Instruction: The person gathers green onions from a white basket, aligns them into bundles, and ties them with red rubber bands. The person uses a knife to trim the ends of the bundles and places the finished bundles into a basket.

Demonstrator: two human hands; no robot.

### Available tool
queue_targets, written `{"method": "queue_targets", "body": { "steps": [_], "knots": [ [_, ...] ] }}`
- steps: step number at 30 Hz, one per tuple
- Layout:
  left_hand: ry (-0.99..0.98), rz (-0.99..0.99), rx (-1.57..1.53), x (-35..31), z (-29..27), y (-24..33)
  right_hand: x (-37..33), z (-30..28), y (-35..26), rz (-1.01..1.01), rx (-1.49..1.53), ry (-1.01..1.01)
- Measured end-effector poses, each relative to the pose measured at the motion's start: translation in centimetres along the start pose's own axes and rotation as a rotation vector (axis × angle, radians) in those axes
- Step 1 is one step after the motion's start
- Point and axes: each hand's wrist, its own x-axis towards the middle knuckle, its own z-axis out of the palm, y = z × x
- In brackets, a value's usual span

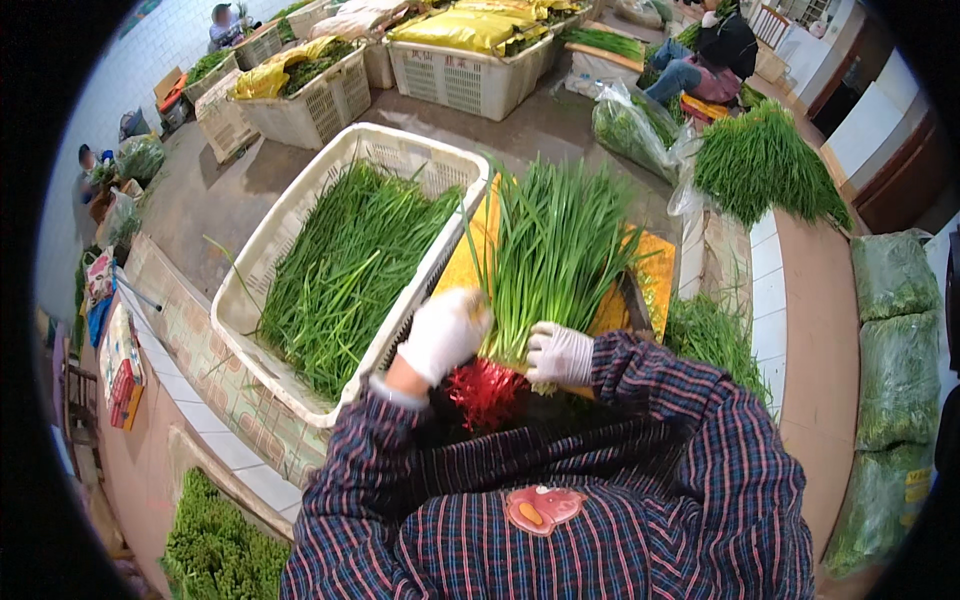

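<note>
In white gloves, both my hands work close in front of my plaid clothing. My right hand (558, 355) is closed round the pale lower stems of a large bunch of green chives (550, 260), whose leaves fan out away from me. Left of the stems is my left hand (447, 330), its fingers curled and slightly blurred; whatever it pinches cannot be made out. A clump of red ties (485, 394) lies just below, between the two hands. Under the chives shows a yellow-orange surface (655, 283).
A white plastic crate (308, 190) of loose chives stands at left. More chives (765, 160) are heaped at right, near bagged greens (895, 385). Green bundles (218, 540) lie lower left. Further crates (470, 75) fill the back, and a seated person (715, 55) is far right.
</note>
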Motion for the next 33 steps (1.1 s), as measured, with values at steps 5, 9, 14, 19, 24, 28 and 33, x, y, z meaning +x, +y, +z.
{"method": "queue_targets", "body": {
  "steps": [5,9,14,19,24,28,33],
  "knots": [
    [-0.048,0.095,-0.071,0.5,4.2,-1.1,1.0,-2.0,1.6,0.008,-0.119,0.049],
    [-0.15,0.128,-0.022,0.5,5.5,-1.5,0.4,-0.3,1.4,0.029,-0.084,0.082],
    [-0.158,0.211,-0.004,2.6,5.0,-2.5,0.5,-0.1,2.0,-0.021,-0.089,0.098],
    [-0.141,0.465,0.14,7.5,4.8,-1.0,0.2,0.7,1.7,-0.007,-0.143,0.144],
    [-0.368,0.773,0.07,9.8,8.7,-0.4,-0.4,2.3,1.5,-0.015,-0.052,0.124],
    [-0.487,0.649,0.003,9.7,10.2,-1.9,-0.1,2.1,1.3,0.054,-0.013,0.074],
    [-0.443,0.679,0.085,9.5,10.0,-1.6,-2.1,-5.4,-1.2,0.39,0.095,0.236]
  ]
}}
